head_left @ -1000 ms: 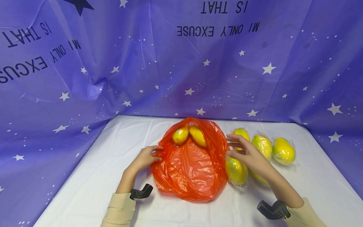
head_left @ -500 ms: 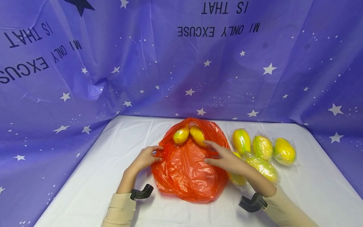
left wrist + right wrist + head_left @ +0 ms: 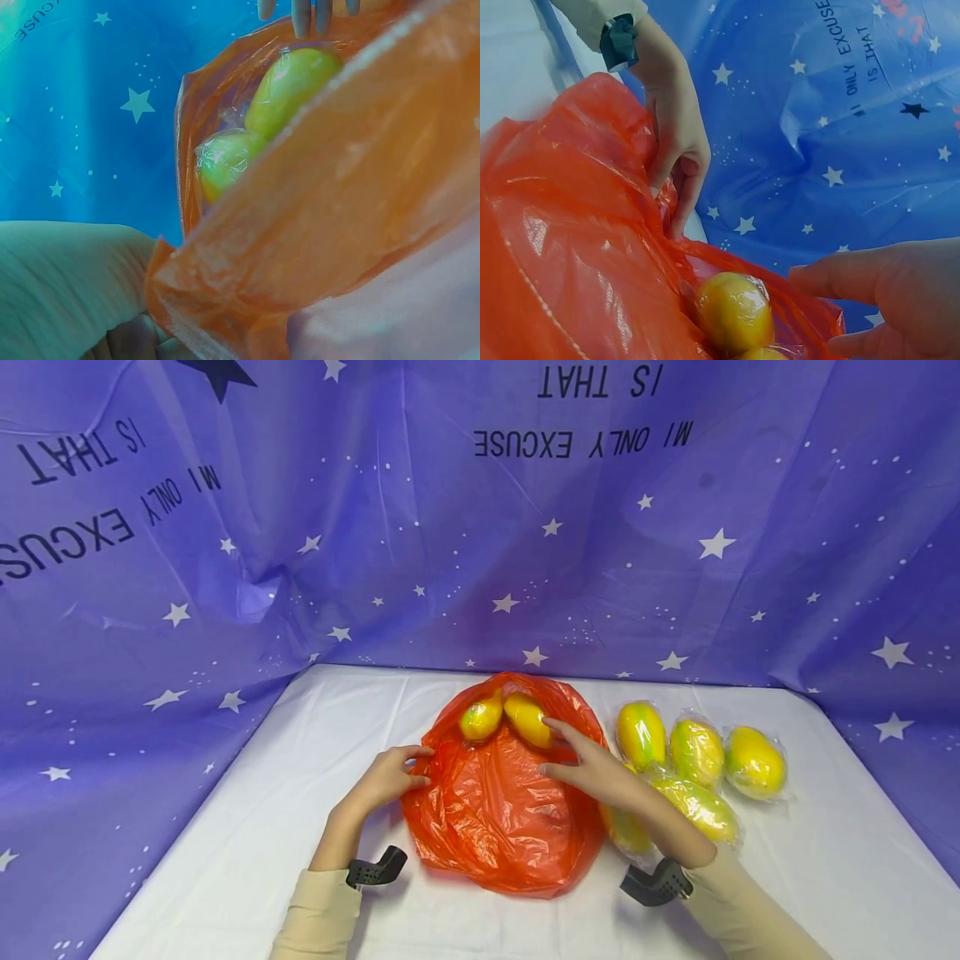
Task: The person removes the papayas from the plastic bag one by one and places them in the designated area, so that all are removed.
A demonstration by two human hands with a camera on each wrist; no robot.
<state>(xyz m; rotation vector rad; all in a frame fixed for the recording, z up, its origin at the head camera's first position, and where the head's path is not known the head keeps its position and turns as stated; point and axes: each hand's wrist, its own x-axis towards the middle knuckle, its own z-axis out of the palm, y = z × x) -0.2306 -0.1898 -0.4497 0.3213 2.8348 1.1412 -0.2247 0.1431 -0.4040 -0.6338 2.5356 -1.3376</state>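
A red plastic bag [image 3: 498, 810] lies on the table with its mouth facing the back. Two clear-wrapped yellow-green mangoes sit inside: a left one [image 3: 481, 718] and a right one [image 3: 528, 720]. My left hand [image 3: 384, 777] pinches the bag's left edge between thumb and fingers, as the right wrist view also shows. Over the bag's right side reaches my right hand [image 3: 600, 768], thumb and fingers apart, with nothing between them. Its fingertips are right by the right mango. The left wrist view shows both mangoes [image 3: 289, 86] behind the raised bag edge.
Several more wrapped mangoes [image 3: 696, 752] lie on the white table [image 3: 817, 860] right of the bag, one partly hidden by my right forearm. A purple star-printed cloth [image 3: 480, 527] hangs behind. Black cameras [image 3: 377, 867] sit on both wrists.
My right hand has moved left from beside the loose mangoes to over the bag, near the right mango inside. The left hand keeps its place on the bag.
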